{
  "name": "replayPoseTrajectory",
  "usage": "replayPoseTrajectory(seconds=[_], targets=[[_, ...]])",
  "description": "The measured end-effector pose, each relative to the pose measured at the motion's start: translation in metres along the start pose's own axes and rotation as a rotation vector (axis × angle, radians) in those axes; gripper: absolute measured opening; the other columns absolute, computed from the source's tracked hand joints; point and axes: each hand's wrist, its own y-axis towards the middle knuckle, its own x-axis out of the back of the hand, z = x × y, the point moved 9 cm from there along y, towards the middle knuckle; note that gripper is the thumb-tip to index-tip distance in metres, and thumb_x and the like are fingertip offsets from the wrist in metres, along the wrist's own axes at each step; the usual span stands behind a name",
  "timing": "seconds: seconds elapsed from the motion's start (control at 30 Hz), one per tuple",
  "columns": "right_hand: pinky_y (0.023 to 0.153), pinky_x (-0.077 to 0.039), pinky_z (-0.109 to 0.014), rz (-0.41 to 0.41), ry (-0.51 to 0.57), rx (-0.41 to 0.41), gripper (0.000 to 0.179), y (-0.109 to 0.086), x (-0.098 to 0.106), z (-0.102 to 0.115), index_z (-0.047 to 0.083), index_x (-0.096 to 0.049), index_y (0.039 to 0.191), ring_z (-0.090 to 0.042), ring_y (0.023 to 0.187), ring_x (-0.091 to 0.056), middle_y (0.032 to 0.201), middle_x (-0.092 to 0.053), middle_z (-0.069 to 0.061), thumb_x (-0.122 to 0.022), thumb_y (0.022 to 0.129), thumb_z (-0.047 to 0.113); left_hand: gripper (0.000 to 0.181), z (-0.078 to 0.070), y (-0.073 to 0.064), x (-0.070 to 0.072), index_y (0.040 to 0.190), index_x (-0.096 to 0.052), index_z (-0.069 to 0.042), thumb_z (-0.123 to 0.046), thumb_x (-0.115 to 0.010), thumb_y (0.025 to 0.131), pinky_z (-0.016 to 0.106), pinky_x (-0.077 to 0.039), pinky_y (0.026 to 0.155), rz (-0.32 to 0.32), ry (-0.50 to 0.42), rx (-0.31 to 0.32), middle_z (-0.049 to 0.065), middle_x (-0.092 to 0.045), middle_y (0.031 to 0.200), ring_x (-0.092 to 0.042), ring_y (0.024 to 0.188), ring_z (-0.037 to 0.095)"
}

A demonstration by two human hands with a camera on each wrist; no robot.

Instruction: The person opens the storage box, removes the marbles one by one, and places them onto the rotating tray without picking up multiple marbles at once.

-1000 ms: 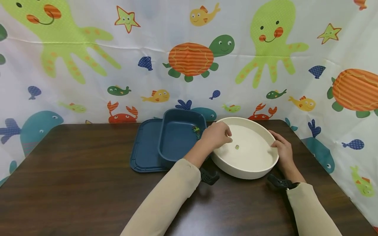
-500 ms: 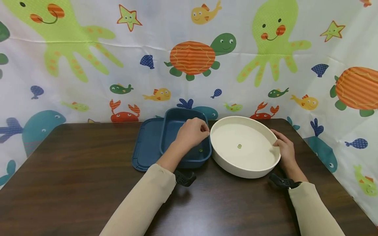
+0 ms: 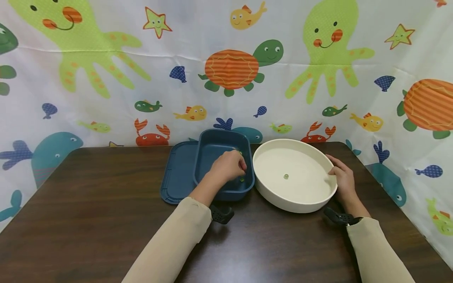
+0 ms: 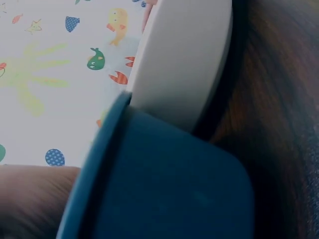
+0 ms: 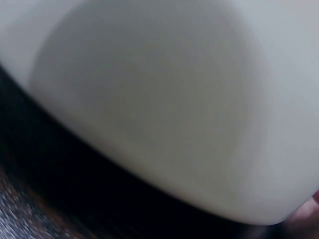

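Note:
My left hand [image 3: 228, 167] is inside the deep blue rectangular box [image 3: 209, 139], fingers curled and pointing down. I cannot tell whether its fingertips pinch anything. Small green bead-like pieces show beside it in the box, one of them a green piece [image 3: 242, 179] near the right wall. My right hand [image 3: 342, 179] holds the right rim of a round cream bowl [image 3: 295, 196], thumb over the edge and fingers outside. One small pale green ring-like piece [image 3: 286, 176] lies on the bowl's floor. In the right wrist view, the bowl's outer wall [image 5: 164, 109] fills most of the picture.
A flat blue lid [image 3: 177, 173] lies on the dark wooden table [image 3: 88, 216], partly under the box's left side. Bowl and box stand side by side. A white curtain [image 3: 198, 39] with sea animals hangs behind the table.
My left hand has moved left from over the bowl to the box, then lowered into it. My right hand keeps its hold on the bowl's rim.

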Motion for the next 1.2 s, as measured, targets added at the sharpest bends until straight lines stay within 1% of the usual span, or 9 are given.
replayPoseTrajectory(seconds=[0.23,0.43,0.6,0.67,0.77,0.9,1.0,1.1,1.2], targets=[[0.083,-0.046,-0.010,0.002,0.001,-0.004,0.062,0.001,-0.001,0.000,0.008,-0.053,0.137,-0.010,0.117,-0.053,0.142,-0.050,-0.004,-0.038,0.079,-0.007,0.013,0.000,0.001,-0.012,0.089,-0.074,-0.013,-0.014,-0.079,0.077,0.034,-0.052,0.071,0.082,0.065,0.013,0.001,-0.069,0.091,-0.060,0.078,0.017],[0.083,-0.045,-0.010,-0.003,-0.017,-0.016,0.062,0.001,-0.002,0.001,0.009,-0.052,0.138,-0.012,0.121,-0.051,0.145,-0.047,-0.007,-0.037,0.079,-0.007,0.011,0.003,0.000,-0.016,0.085,-0.074,-0.013,-0.015,-0.080,0.076,0.036,-0.052,0.075,0.100,0.093,0.023,0.002,-0.069,0.092,-0.060,0.080,0.019],[0.082,-0.045,-0.010,-0.008,-0.014,-0.020,0.062,0.001,-0.001,0.000,0.009,-0.052,0.137,-0.010,0.118,-0.052,0.144,-0.049,-0.005,-0.038,0.079,-0.007,0.006,0.003,0.001,-0.015,0.084,-0.075,-0.014,-0.015,-0.077,0.079,0.034,-0.053,0.073,0.088,0.095,0.011,0.001,-0.069,0.091,-0.060,0.079,0.017],[0.082,-0.045,-0.009,-0.009,-0.020,-0.014,0.062,0.002,0.000,-0.001,0.009,-0.053,0.137,-0.010,0.117,-0.053,0.143,-0.050,-0.005,-0.038,0.079,-0.006,0.005,0.003,0.002,-0.011,0.085,-0.074,-0.014,-0.016,-0.076,0.081,0.033,-0.052,0.071,0.067,0.062,0.012,0.000,-0.069,0.091,-0.060,0.079,0.017],[0.082,-0.046,-0.010,0.000,-0.024,0.005,0.062,0.002,-0.001,0.000,0.008,-0.053,0.137,-0.008,0.114,-0.054,0.140,-0.052,-0.004,-0.039,0.079,-0.007,0.006,0.000,0.002,0.000,0.087,-0.074,-0.015,-0.018,-0.076,0.082,0.031,-0.051,0.068,0.024,-0.023,0.015,0.000,-0.068,0.090,-0.059,0.079,0.017],[0.082,-0.046,-0.011,0.010,-0.031,0.029,0.062,0.001,-0.001,0.000,0.008,-0.053,0.137,-0.006,0.111,-0.055,0.135,-0.056,0.000,-0.040,0.078,-0.007,0.008,-0.010,0.001,0.015,0.090,-0.074,-0.014,-0.019,-0.074,0.083,0.029,-0.051,0.065,-0.025,-0.117,-0.011,0.000,-0.069,0.086,-0.063,0.077,0.017],[0.081,-0.046,-0.011,0.003,-0.048,0.032,0.062,0.001,0.001,0.000,0.008,-0.053,0.137,-0.005,0.110,-0.055,0.134,-0.057,0.002,-0.041,0.077,-0.007,0.010,-0.022,0.001,0.020,0.093,-0.074,-0.013,-0.020,-0.072,0.085,0.029,-0.051,0.064,-0.040,-0.128,-0.044,0.000,-0.069,0.085,-0.064,0.077,0.017],[0.082,-0.045,-0.010,0.001,-0.065,0.026,0.062,0.000,0.001,0.000,0.009,-0.053,0.137,-0.006,0.112,-0.055,0.138,-0.055,-0.001,-0.041,0.078,-0.006,0.013,-0.035,0.004,0.017,0.097,-0.074,-0.014,-0.021,-0.070,0.087,0.029,-0.052,0.067,-0.037,-0.110,-0.065,-0.001,-0.069,0.087,-0.062,0.079,0.015],[0.082,-0.045,-0.010,-0.001,-0.067,0.012,0.062,0.000,0.003,0.000,0.010,-0.052,0.138,-0.006,0.114,-0.054,0.141,-0.052,-0.002,-0.040,0.079,-0.006,0.013,-0.048,0.008,0.007,0.098,-0.074,-0.014,-0.021,-0.070,0.087,0.028,-0.051,0.070,-0.019,-0.102,-0.078,-0.001,-0.069,0.088,-0.061,0.081,0.014]])
